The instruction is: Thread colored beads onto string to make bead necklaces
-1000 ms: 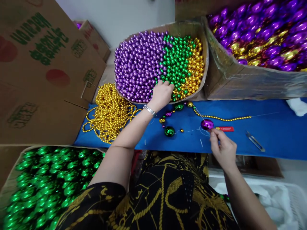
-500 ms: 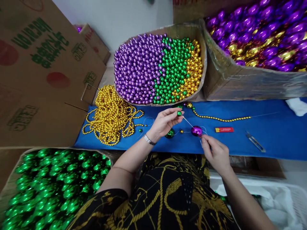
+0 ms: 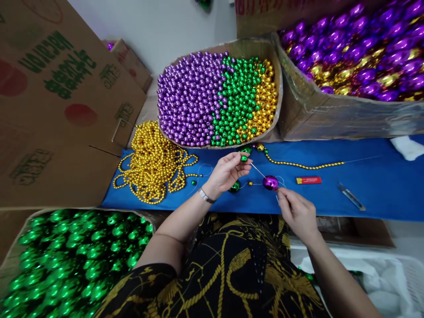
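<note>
My left hand [image 3: 225, 173] pinches a small shiny green bead [image 3: 244, 158] between thumb and fingers. A thin needle [image 3: 258, 169] points toward this bead, its tip close to my left fingertips; whether it enters the bead I cannot tell. The needle carries a large purple bead [image 3: 270, 182]. At the near side of that bead, my right hand [image 3: 298, 214] is closed on the needle, with thread looping beside it. On the blue cloth under my hands lie a large green bead [image 3: 235, 186] and a tiny gold bead [image 3: 250, 183], joined by thread.
Behind my hands stands a box [image 3: 281, 106] of small purple, green and gold beads. Gold bead strands [image 3: 154, 163] are heaped left. A gold strand [image 3: 304, 165], a red lighter [image 3: 308, 180] and a cutter [image 3: 351, 196] lie right. Large green balls [image 3: 89, 251] fill a box at lower left.
The small green bead in my left hand has shifted slightly left and down, a little away from the purple bead. My right hand has barely moved.
</note>
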`<move>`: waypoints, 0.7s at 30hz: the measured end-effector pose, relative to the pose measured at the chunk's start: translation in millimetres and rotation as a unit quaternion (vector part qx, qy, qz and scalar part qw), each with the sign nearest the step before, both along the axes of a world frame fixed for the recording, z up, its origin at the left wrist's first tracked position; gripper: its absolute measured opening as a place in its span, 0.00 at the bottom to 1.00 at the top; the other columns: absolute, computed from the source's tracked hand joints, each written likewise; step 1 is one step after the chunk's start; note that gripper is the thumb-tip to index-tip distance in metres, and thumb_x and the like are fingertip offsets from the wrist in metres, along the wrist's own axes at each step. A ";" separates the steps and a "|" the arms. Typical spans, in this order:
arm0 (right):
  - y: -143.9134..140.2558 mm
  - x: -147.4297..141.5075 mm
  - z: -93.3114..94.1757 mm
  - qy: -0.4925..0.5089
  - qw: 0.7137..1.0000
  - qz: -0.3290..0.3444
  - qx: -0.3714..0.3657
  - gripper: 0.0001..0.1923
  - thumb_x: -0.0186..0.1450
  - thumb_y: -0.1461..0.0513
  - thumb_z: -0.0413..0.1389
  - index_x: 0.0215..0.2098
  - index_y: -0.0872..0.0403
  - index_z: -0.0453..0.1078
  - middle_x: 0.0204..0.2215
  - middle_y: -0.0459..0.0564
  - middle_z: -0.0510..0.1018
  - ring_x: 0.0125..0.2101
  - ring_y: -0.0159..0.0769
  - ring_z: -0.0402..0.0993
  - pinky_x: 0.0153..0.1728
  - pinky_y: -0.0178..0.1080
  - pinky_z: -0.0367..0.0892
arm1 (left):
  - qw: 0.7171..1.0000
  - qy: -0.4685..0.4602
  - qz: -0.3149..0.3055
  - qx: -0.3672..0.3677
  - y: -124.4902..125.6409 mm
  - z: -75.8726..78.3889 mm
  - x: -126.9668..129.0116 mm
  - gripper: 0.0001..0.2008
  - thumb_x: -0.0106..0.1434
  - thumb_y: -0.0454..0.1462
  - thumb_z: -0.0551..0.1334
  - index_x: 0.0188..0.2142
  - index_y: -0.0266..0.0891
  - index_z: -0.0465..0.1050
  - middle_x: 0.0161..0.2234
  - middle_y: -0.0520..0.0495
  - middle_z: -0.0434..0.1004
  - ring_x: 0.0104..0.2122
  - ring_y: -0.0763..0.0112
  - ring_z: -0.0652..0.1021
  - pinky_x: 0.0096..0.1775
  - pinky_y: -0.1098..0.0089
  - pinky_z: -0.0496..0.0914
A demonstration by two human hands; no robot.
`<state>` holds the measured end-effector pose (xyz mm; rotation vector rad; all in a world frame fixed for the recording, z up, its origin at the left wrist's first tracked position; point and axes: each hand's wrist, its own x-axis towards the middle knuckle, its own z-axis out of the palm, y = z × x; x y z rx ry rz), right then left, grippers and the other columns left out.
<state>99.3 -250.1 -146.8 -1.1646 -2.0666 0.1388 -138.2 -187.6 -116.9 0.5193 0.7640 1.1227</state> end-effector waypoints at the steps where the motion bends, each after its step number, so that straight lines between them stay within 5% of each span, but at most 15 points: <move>1: 0.1 -0.4 0.4 0.001 1.000 0.001 0.001 0.07 0.68 0.66 0.54 0.43 0.54 0.72 0.34 0.50 0.82 0.31 0.34 0.80 0.35 0.34 0.74 | 1.000 -0.003 -0.005 0.006 -0.2 0.0 0.1 0.15 0.58 0.41 0.70 0.41 0.35 0.77 0.35 0.45 0.81 0.31 0.74 0.80 0.36 0.73 0.75; 15: 0.7 0.4 -2.0 -0.011 1.000 0.004 0.008 0.07 0.68 0.66 0.54 0.43 0.55 0.71 0.34 0.50 0.82 0.32 0.34 0.80 0.36 0.34 0.72 | 0.999 0.035 0.004 0.039 -0.7 -2.1 3.7 0.15 0.59 0.42 0.69 0.42 0.35 0.77 0.37 0.44 0.81 0.32 0.74 0.80 0.39 0.71 0.75; 21: 6.6 -1.3 -39.3 -0.025 0.995 -0.048 -0.083 0.09 0.72 0.60 0.49 0.42 0.55 0.69 0.27 0.48 0.80 0.26 0.33 0.77 0.30 0.34 0.69 | 0.971 0.197 0.004 0.134 -17.8 -29.7 32.6 0.15 0.58 0.42 0.69 0.40 0.36 0.76 0.36 0.45 0.81 0.33 0.73 0.79 0.38 0.70 0.74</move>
